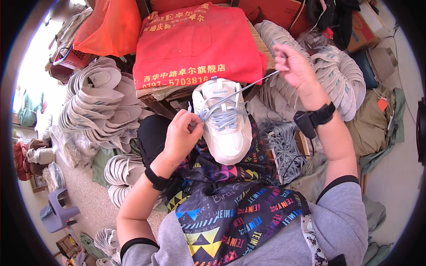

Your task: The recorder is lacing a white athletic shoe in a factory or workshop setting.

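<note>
A white sneaker [234, 146] rests upright on my lap, toe toward me, with a blue-grey shoelace [259, 81] threaded across its tongue. My right hand [293, 68] is raised to the upper right of the shoe. Its fingers are pinched on the lace, which runs taut down to the eyelets. My left hand [184, 132] is closed at the shoe's left side, thumb and fingers pressed together by the eyelets. A short lace end stands up just above those fingers. What exactly they pinch is partly hidden, but it looks like the lace.
Red printed cloth [191, 48] covers a wooden stool ahead. Nested shoe uppers lie in stacks at the left [95, 102] and right [341, 80]. A box of loose blue-grey laces [288, 150] sits by my right thigh. A purple plastic chair [60, 210] stands far left.
</note>
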The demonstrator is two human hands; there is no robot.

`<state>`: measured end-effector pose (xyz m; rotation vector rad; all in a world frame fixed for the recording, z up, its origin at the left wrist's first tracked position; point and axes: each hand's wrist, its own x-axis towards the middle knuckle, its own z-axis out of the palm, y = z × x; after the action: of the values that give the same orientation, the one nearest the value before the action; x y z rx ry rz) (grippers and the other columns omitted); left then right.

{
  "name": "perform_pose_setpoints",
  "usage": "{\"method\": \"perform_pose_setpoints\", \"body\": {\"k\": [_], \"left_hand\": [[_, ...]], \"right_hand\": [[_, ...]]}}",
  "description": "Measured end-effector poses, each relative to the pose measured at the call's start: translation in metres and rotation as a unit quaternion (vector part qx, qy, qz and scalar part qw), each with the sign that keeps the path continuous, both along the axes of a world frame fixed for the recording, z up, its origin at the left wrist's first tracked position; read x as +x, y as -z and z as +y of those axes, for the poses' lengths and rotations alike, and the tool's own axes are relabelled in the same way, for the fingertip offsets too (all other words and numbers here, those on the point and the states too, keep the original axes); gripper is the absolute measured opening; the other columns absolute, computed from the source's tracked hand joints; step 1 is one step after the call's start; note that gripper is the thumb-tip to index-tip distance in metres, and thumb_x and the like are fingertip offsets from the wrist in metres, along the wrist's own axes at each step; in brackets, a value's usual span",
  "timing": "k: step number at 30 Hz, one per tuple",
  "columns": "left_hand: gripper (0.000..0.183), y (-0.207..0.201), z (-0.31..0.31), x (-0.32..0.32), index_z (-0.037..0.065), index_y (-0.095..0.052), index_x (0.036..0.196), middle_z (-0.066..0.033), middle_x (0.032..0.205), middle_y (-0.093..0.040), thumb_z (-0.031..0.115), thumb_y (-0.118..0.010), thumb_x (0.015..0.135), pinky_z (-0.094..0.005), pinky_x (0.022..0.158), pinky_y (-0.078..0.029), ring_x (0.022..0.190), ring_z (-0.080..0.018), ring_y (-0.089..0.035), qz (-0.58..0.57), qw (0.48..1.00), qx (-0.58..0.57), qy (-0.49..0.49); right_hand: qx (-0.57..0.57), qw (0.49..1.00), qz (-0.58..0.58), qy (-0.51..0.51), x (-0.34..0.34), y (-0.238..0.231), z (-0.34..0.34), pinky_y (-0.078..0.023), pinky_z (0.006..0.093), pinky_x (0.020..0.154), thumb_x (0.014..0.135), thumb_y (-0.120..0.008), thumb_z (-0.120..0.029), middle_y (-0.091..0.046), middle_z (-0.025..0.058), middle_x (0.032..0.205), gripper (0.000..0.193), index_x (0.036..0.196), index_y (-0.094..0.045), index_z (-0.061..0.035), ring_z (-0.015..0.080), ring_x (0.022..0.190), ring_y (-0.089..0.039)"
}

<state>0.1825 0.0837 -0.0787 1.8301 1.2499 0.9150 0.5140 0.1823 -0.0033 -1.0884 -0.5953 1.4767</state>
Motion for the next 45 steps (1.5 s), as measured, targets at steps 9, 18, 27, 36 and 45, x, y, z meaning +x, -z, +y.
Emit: {"method": "perform_pose_setpoints", "body": {"k": [9,18,27,36,45], "left_hand": [[0.011,0.000,0.012,0.027,0.000,-0.056,0.080,-0.0030,0.075,-0.051,0.002,-0.068,0.079,-0.0239,0.055,-0.043,0.060,-0.0092,-0.049,-0.075,0.988,0.013,-0.131],[0.019,-0.025,0.026,-0.013,-0.001,-0.057,0.106,-0.0025,0.083,-0.060,0.015,-0.050,0.099,-0.0251,0.077,-0.045,0.083,-0.0119,-0.057,-0.524,0.812,-0.228,-0.118],[0.024,-0.061,0.070,-0.097,-0.002,-0.055,0.117,0.0060,0.066,-0.033,0.011,-0.045,0.099,-0.0200,0.050,-0.025,0.055,-0.0045,-0.028,-0.512,0.846,-0.075,-0.128],[0.036,-0.061,0.081,-0.167,0.001,-0.057,0.127,0.0068,0.070,-0.047,0.014,-0.045,0.096,-0.0171,0.050,-0.025,0.056,-0.0017,-0.033,-0.168,0.903,0.082,-0.387],[0.023,-0.022,0.022,-0.025,0.001,-0.043,0.122,-0.0102,0.094,-0.068,0.006,-0.045,0.099,-0.0169,0.052,-0.038,0.060,-0.0051,-0.053,-0.241,0.961,-0.120,-0.062]], "right_hand": [[0.154,0.934,-0.152,0.285,0.142,-0.028,0.009,-0.026,0.0221,0.038,0.085,-0.064,-0.007,-0.041,-0.0018,0.059,0.017,0.073,-0.052,-0.0073,0.0066,0.044,-0.035],[0.065,0.959,-0.213,0.175,0.065,0.002,-0.026,-0.026,0.0200,0.040,0.087,-0.063,-0.012,-0.047,-0.0044,0.064,0.008,0.082,-0.059,-0.0066,0.0033,0.047,-0.036],[0.056,0.914,-0.348,-0.200,-0.056,0.022,-0.074,-0.044,0.0217,0.056,0.094,-0.056,-0.014,-0.058,-0.0001,0.077,0.014,0.097,-0.059,-0.0013,0.0045,0.062,-0.051],[0.080,0.933,-0.309,-0.167,-0.067,0.042,-0.067,-0.046,0.0246,0.066,0.093,-0.060,-0.013,-0.060,-0.0001,0.079,0.013,0.096,-0.059,-0.0009,0.0079,0.071,-0.054],[0.150,0.887,-0.385,-0.206,-0.065,0.053,-0.076,-0.048,0.0274,0.066,0.090,-0.063,-0.017,-0.063,0.0035,0.077,0.018,0.091,-0.062,0.0008,0.0087,0.070,-0.057]]}}
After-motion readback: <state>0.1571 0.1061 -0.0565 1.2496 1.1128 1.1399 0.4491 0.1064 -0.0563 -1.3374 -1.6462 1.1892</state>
